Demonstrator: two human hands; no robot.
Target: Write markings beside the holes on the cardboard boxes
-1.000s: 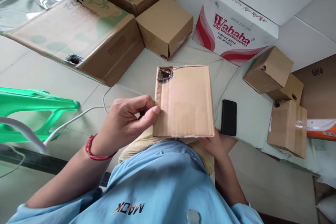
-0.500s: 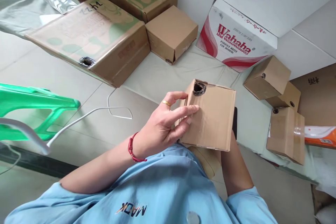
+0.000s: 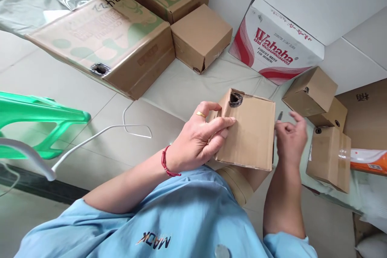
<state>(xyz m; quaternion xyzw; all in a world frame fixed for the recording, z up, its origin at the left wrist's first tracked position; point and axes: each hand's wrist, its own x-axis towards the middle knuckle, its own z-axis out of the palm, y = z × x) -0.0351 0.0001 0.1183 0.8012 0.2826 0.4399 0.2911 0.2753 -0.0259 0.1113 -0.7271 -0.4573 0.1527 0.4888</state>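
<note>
A small brown cardboard box (image 3: pixel 250 133) rests in front of my body, tilted toward me. At its upper left corner is a rough, dark-edged hole (image 3: pixel 236 99). My left hand (image 3: pixel 198 141), with a ring and a red bracelet, grips the box's left side, fingertips on its front face. Just right of the box, my right hand (image 3: pixel 292 139) is closed around a slim, pointed, dark-grey tool (image 3: pixel 280 115). Only the tool's tip shows clearly, so its kind cannot be told.
Large printed cartons (image 3: pixel 105 36) and a plain box (image 3: pixel 202 38) stand on the cloth-covered surface (image 3: pixel 163 84). A Wahaha carton (image 3: pixel 275 44) leans by the wall. Several small boxes (image 3: pixel 328 157) lie right. A green plastic stool (image 3: pixel 42 121) and white cable (image 3: pixel 99 133) are left.
My right hand has come out from behind the box to its right side, showing the pointed tool. My left hand and the box have shifted slightly right in view.
</note>
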